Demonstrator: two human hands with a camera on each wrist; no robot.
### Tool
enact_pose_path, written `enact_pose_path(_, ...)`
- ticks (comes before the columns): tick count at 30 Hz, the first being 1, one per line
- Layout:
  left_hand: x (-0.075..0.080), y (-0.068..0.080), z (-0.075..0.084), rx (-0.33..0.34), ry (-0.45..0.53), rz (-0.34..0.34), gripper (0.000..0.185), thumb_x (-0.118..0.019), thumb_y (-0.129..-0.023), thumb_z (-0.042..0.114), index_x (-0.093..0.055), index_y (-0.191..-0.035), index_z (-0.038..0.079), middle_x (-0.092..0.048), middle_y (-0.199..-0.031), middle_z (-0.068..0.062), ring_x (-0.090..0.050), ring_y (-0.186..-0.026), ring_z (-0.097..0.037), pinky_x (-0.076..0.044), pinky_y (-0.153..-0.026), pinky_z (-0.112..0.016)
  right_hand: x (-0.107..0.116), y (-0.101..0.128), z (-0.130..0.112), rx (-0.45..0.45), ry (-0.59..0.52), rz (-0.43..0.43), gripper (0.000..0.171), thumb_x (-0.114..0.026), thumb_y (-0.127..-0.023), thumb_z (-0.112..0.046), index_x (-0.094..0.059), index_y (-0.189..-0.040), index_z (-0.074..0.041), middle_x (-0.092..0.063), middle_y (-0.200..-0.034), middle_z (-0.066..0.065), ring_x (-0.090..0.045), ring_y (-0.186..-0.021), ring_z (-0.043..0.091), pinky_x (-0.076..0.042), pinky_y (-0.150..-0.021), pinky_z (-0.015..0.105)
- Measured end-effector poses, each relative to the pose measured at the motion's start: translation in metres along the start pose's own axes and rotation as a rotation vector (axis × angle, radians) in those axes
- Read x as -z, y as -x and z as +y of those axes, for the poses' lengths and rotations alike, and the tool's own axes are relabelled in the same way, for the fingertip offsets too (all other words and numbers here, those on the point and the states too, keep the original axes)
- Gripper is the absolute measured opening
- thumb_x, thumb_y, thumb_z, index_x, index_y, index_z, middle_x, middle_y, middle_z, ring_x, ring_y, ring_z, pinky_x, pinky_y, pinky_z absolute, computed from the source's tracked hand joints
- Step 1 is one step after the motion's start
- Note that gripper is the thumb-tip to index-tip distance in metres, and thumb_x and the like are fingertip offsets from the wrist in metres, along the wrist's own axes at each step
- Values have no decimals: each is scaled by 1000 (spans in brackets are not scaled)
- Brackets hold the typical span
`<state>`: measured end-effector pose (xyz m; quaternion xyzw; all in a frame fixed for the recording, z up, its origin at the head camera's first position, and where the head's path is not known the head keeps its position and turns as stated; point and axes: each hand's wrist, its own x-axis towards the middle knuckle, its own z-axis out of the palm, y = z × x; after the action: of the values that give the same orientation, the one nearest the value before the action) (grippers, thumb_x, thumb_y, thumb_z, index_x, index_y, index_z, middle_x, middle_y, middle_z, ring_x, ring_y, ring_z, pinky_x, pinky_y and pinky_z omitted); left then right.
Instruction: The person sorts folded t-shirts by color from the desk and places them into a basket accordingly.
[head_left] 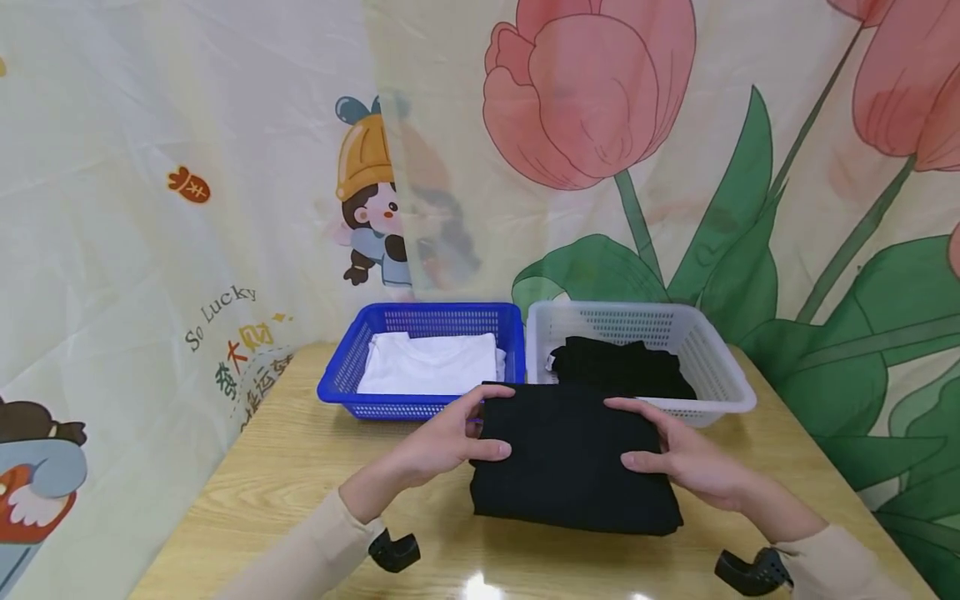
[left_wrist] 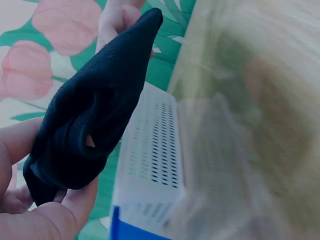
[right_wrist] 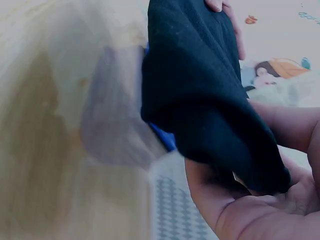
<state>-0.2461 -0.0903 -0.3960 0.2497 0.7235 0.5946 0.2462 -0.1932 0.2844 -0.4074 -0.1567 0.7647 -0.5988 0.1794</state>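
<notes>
Two hands are gripping the folded black garment, left hand and right hand pinching opposite sides near the white basket; uneven grips are risking its folds slumping open.

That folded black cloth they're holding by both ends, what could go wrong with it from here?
The folded black cloth is gripped only at its sides by the left hand and right hand, so the middle could sag and the fold come undone. The white basket already holds a black garment, so a careless drop might leave the stack crooked. It might also catch the blue basket beside it.
</notes>
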Motion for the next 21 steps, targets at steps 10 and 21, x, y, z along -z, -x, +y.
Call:
enact_pose_path(10,-15,-65,37,-73,85,74,70,-79,-96,8,-47,-155,30,-57,-138,-12,-61,-121,-28,-59,-95,-42,59,7,-37,39,65,118,69,-64,-108,-14,-28,-167,-20,-54,-146,2,-66,-120,8,-59,-93,32)
enact_pose_path(21,-26,-141,59,-105,153,219,63,-76,-98,5,-53,-149,35,-62,-128,-10,-68,-107,-25,-59,-91,-44,115,-21,-44,48,125,237,69,-64,-109,-22,-28,-168,-25,-45,-148,0,-65,-117,3,-57,-93,27)
